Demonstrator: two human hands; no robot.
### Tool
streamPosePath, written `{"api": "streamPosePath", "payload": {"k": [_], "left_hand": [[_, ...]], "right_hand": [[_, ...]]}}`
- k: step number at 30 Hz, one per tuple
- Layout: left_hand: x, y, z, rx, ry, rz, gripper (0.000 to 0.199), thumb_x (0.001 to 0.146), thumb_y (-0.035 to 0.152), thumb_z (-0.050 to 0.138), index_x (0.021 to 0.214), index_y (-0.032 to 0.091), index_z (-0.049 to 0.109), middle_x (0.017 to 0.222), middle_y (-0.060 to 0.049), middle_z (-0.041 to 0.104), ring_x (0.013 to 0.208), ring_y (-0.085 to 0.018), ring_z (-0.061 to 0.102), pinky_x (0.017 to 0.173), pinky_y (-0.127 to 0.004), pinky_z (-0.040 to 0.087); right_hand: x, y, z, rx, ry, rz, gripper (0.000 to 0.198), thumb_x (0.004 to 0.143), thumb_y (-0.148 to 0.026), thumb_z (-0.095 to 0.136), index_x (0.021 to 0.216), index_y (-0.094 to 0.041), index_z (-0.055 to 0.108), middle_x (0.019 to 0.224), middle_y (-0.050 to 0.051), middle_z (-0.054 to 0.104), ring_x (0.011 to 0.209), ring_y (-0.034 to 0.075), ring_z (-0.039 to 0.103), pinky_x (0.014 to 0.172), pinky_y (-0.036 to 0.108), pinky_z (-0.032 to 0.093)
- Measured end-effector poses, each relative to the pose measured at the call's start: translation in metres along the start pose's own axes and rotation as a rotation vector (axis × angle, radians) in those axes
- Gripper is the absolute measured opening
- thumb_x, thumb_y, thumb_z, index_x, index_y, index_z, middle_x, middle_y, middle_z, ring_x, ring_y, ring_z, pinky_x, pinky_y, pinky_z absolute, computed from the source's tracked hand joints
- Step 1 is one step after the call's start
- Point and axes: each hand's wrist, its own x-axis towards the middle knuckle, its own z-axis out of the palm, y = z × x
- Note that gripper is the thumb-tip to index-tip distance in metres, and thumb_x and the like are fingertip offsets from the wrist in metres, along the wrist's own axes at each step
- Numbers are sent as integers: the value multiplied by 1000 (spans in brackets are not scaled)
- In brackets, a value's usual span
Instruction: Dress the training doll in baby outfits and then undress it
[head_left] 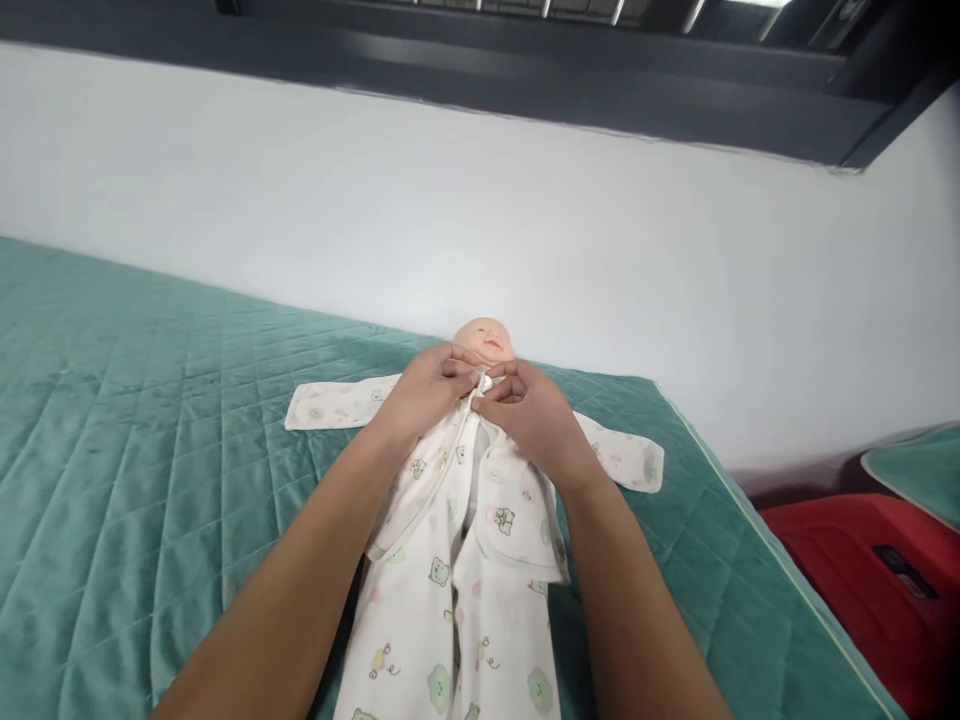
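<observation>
Left hand (441,385) and right hand (531,405) pinch a white, animal-print cloth shirt (517,510) so its neck edges (480,383) sit close between them.

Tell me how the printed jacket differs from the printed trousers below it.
The jacket spreads its sleeves out to both sides; the trousers run lengthwise toward the camera. The left hand and right hand have fingers at the jacket's neck; neither touches the trousers. The jacket's hem is in view, whereas the trousers are cut off by the picture's bottom edge. Both are white with small coloured animal prints.
</observation>
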Motion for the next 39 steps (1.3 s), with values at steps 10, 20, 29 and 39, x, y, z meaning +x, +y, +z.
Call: {"api": "streamPosePath", "payload": {"k": [10,20,29,39], "left_hand": [[-1,-4,3,-58,8,-16,19,72,23,70,89,18,65,89,-5,72,81,-17,67,74,-29,50],[1,-6,0,111,29,36,13,78,23,62,88,18,69,91,-5,72,86,-18,66,78,-29,50],[3,-2,-2,456,6,147,22,85,21,55,93,23,75,107,-3,71,97,-19,64,90,-30,48],[2,0,-3,564,-29,222,25,90,25,51,98,25,74,108,-3,70,105,-21,60,98,-32,43]], "right_hand": [[1,4,1,-10,0,-58,38,72,-38,71,106,-27,59,84,-1,68,59,13,55,39,19,37],[4,9,-4,124,-16,-48,32,76,-43,67,102,-24,64,68,-5,59,52,11,48,40,19,35],[10,14,3,50,139,-37,19,75,-39,65,83,-22,65,76,-1,64,52,11,48,42,22,36],[11,16,1,14,158,-46,19,72,-36,67,82,-20,66,77,1,67,61,13,53,55,25,41]]}}
